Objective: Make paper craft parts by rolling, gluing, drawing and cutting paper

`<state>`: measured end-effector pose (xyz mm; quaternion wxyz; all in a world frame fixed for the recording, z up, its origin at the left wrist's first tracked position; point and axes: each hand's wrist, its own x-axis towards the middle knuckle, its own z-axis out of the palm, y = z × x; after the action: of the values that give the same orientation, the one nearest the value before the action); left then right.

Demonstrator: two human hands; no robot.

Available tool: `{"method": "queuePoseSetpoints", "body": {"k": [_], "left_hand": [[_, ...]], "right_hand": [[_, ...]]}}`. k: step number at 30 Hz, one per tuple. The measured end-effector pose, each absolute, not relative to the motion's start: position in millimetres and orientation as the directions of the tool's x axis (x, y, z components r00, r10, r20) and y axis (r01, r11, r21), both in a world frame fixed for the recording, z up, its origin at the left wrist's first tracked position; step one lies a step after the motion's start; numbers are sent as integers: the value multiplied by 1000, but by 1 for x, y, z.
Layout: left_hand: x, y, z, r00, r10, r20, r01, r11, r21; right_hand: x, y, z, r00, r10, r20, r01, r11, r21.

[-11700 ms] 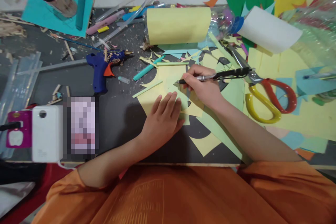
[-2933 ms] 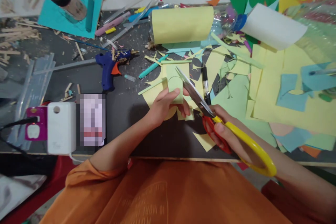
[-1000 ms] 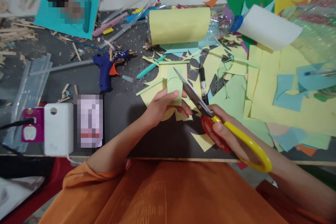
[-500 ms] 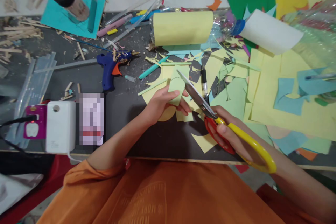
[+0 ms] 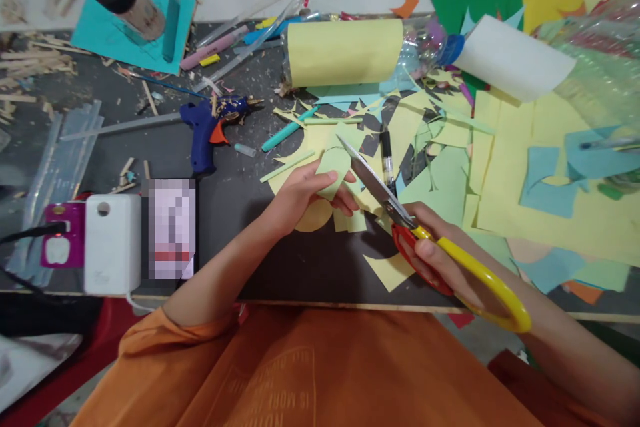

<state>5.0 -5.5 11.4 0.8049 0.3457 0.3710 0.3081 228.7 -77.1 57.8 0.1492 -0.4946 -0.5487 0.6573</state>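
Tabletop (image 5: 300,273), dark grey and littered, fills most of the view, its near edge just ahead of the orange shirt (image 5: 260,360). Pale yellow sheets (image 5: 500,193) overlap at its right, with blue scraps (image 5: 540,160) on top. Beyond the hands, a clear plastic bottle (image 5: 415,47) wrapped in a yellow paper sleeve (image 5: 345,53) lies on its side, perhaps pushed back for working room. Scissors (image 5: 397,211) slant up and leftward, clasped in the right hand (image 5: 440,250), thumb by the yellow loop and fingers by the red one, a hold that seems meant for working the blades. Blue glue gun (image 5: 201,140) rests flat at left, apparently out of the way. Left hand (image 5: 303,193) is closed in a pinch, thumb above, fingers below. Black pen (image 5: 387,153) lies just behind the blades. Smallest, the green paper slip (image 5: 334,163) sits in that pinch above the scraps, probably gripped low to leave its rounded end exposed beside the blades; whether any paper lies between them, I cannot tell.
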Motion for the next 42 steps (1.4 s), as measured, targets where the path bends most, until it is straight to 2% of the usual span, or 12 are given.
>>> {"method": "queuePoseSetpoints", "body": {"k": [7, 13, 20, 35, 42], "left_hand": [[1, -2, 14, 541, 736, -408, -197, 582, 789], [-3, 3, 18, 536, 726, -430, -113, 567, 816], [-6, 7, 17, 518, 716, -468, -111, 599, 793], [-5, 10, 16, 348, 759, -550, -154, 625, 765], [12, -10, 14, 198, 868, -455, -237, 493, 837]], "right_hand": [[231, -79, 58, -473, 752, -458, 327, -333, -884], [234, -81, 60, -466, 741, -483, 362, -338, -869], [237, -81, 59, -438, 740, -511, 381, -362, -851], [238, -85, 58, -420, 735, -533, 395, -381, -836], [229, -94, 50, -339, 770, -540, 282, -465, -839]]}}
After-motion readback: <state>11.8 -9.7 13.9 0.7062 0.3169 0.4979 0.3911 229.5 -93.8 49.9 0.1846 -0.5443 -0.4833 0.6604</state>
